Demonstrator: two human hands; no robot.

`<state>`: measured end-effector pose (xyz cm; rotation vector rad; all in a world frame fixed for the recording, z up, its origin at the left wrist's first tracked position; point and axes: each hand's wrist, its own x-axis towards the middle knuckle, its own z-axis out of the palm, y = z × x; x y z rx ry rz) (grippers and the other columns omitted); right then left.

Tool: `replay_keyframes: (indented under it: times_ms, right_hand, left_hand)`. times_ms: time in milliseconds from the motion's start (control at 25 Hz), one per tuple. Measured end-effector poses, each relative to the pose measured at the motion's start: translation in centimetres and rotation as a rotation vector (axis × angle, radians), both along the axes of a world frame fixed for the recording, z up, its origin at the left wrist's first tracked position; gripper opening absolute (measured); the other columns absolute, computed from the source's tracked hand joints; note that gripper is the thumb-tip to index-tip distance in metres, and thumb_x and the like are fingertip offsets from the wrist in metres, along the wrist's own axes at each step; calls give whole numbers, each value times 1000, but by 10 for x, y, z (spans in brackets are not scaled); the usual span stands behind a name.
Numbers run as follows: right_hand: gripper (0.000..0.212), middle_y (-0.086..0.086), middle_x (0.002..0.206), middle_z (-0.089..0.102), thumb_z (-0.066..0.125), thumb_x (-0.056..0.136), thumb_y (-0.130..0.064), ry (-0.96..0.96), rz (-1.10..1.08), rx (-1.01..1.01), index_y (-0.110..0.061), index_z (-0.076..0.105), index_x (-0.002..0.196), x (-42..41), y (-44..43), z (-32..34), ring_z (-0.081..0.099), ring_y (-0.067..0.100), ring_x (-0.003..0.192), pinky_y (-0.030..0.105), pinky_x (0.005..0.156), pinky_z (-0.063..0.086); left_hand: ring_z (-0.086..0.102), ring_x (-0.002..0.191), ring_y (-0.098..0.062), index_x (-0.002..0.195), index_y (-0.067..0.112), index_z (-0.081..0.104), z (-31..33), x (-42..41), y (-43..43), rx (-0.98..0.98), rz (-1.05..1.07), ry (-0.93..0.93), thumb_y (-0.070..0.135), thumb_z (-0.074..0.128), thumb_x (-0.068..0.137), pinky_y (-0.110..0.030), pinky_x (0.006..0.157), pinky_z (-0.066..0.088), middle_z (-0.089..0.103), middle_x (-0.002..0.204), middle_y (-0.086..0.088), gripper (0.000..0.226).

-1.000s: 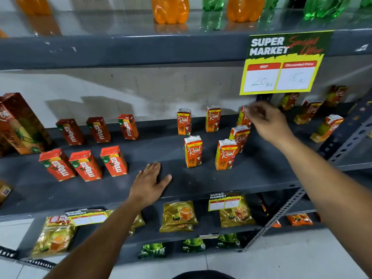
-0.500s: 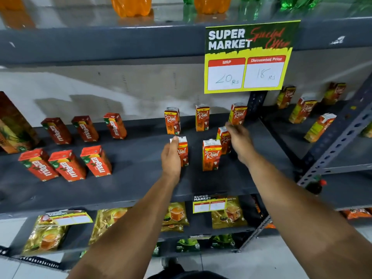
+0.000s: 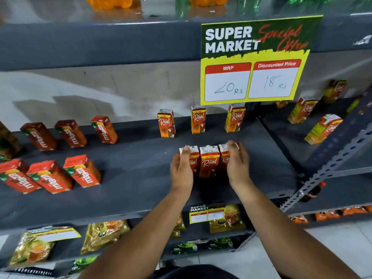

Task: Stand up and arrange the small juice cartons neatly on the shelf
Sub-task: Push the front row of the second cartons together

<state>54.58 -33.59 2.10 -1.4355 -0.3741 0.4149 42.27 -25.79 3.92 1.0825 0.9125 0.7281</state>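
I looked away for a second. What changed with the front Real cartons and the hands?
The three front Real cartons, spread apart earlier, are now pushed together. The left hand left the shelf and presses one end, the right hand the other. The back cartons stayed put.

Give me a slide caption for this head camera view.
Both hands, left and right, press three Real juice cartons together on the grey shelf.

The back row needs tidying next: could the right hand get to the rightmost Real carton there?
Probably yes. The right hand is on the front trio, and the bare shelf between it and the rightmost back-row Real carton holds nothing.
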Motion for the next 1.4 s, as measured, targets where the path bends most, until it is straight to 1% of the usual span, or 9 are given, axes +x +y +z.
replay_keyframes:
  times_ms: [120,320,520,680,840,1000,1120,1280,1400]
  right_hand:
    - [33,2,121,54,55,76,-65,62,-27,-5,-41,61,97,-7,3,1,64,21,103,35,72,52]
    - [7,-17,101,63,58,77,-56,52,-31,46,-52,64,79,-3,-2,3,70,1,81,18,54,53]
    - [14,-7,109,66,58,76,-60,51,-23,21,-50,64,84,-2,-3,2,70,9,86,24,59,54]
    - [60,4,133,52,48,66,-87,89,-9,-80,-48,58,111,-10,-5,5,60,19,112,41,87,53]
    - [92,3,126,57,35,60,-93,228,-28,-63,-29,46,126,-12,-7,16,59,16,109,34,87,48]
    - [71,6,123,62,34,76,-84,248,-29,-40,-28,54,115,-20,-24,15,63,18,107,34,82,51]
    - [92,7,129,61,38,68,-86,202,2,-53,-20,51,131,-23,-43,12,60,21,116,44,100,48]
    - [51,4,114,68,34,89,-69,151,32,-43,-28,60,105,-19,-55,15,66,21,108,39,90,53]
    - [62,12,118,66,33,92,-65,141,67,-67,-15,57,120,-14,-56,14,66,24,107,43,91,53]
  left_hand:
    - [65,96,-12,117,27,55,0,2,-3,1,-1,-15,57,50,87,-21,67,50,65,110,0,43]
    - [63,98,-12,116,31,55,0,0,-5,-36,15,2,58,51,86,-24,71,48,63,112,3,41]
    - [61,97,-12,117,31,53,2,-2,-7,-37,13,34,60,48,86,-24,68,44,62,112,3,42]
    - [57,96,-11,117,32,49,6,0,-9,-32,14,58,59,47,87,-24,68,42,57,111,4,41]
    - [56,94,-11,116,32,47,10,-1,-12,-53,5,75,59,48,87,-25,67,41,56,105,7,39]
    - [53,91,-6,114,36,46,7,-7,-24,-51,-38,98,62,47,85,-26,69,38,55,107,8,39]
    - [52,99,-9,116,36,48,2,-12,-37,-20,-63,112,66,46,82,-31,79,37,55,113,7,46]
    - [57,99,-11,98,39,53,3,-18,-50,-15,-67,81,64,48,83,-29,75,43,61,105,9,30]
    - [55,108,-16,115,34,51,4,-18,-51,-5,-63,94,64,47,84,-34,87,43,59,116,3,43]
